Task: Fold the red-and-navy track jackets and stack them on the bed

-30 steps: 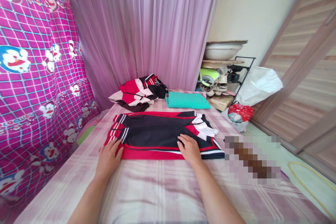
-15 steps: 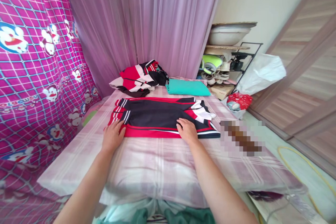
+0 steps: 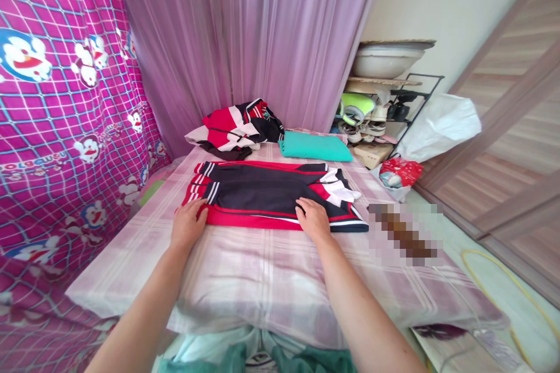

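Observation:
A folded black, red and white garment lies flat on a bed covered with a pink plaid sheet. My left hand rests palm down on its near left red edge, fingers stretched out. Flat on the near right part of the garment lies my right hand, fingers also extended. Neither hand grips the cloth.
Behind the garment sit a crumpled red, white and black clothing pile and a folded teal cloth. A purple curtain hangs at the back, a pink cartoon-print cloth on the left. A shoe rack, white bag and red bag stand right.
The view pulled back and tilted down, showing the bed's near edge. Both hands stay flat on the garment in about the same spots.

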`<state>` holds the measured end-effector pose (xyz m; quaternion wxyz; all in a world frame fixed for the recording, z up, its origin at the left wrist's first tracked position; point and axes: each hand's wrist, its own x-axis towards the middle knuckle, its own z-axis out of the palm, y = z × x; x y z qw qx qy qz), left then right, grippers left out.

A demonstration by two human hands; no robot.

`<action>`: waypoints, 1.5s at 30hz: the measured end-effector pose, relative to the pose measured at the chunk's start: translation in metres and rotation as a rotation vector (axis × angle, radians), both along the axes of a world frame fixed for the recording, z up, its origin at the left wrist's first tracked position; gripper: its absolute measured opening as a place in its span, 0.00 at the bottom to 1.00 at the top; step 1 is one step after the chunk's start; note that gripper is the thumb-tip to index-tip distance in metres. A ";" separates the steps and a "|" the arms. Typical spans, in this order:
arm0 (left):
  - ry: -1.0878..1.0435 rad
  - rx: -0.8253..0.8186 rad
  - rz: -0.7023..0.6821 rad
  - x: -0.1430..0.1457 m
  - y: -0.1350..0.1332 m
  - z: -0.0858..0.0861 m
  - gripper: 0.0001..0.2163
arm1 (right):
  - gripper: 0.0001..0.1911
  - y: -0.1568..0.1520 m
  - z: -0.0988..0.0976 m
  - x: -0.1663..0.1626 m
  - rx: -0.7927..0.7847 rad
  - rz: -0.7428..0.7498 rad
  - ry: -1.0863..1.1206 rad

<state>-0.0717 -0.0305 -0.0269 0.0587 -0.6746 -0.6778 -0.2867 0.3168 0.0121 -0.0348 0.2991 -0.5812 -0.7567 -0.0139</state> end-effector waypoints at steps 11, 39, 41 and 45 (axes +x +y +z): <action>0.007 -0.009 -0.002 0.001 -0.001 0.001 0.20 | 0.17 0.001 -0.003 0.003 -0.010 0.004 0.014; -0.024 -0.037 0.012 -0.001 -0.014 -0.006 0.19 | 0.20 -0.011 -0.007 0.007 -0.001 0.041 -0.131; -0.013 -0.038 0.014 -0.003 -0.016 -0.010 0.19 | 0.21 -0.015 -0.010 0.007 0.016 0.038 -0.120; 0.023 -0.033 0.019 -0.007 -0.020 -0.017 0.19 | 0.21 -0.021 -0.017 0.007 0.057 0.022 -0.091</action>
